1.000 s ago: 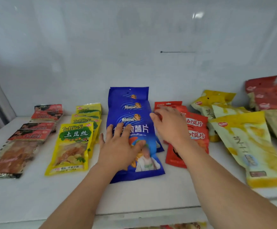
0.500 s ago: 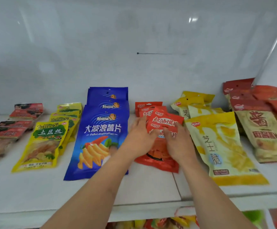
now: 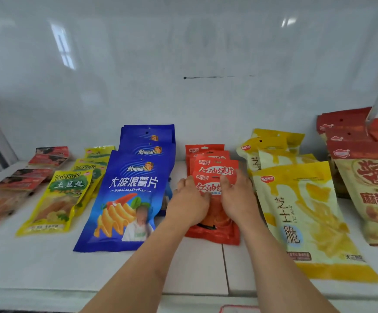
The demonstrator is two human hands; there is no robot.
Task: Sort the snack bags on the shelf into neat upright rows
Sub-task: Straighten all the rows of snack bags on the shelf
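Observation:
Snack bags lie flat in overlapping rows on a white shelf (image 3: 48,263). At the centre is a row of small red bags (image 3: 214,168). My left hand (image 3: 189,203) and my right hand (image 3: 237,197) both grip the front red bag (image 3: 212,231) by its sides. Left of them lies a row of blue chip bags (image 3: 127,195). To the right is a row of yellow bags (image 3: 307,218).
Small yellow-green bags (image 3: 57,199) and dark red flat packs (image 3: 18,188) lie at the left. Brown-and-red bags (image 3: 370,181) sit at the far right. A white back wall (image 3: 183,64) closes the shelf. A seam (image 3: 225,267) splits the shelf board near the front edge.
Both hands left the blue bags and moved right onto the red row. They now hold the front red bag lower and flatter. The camera view shifted right.

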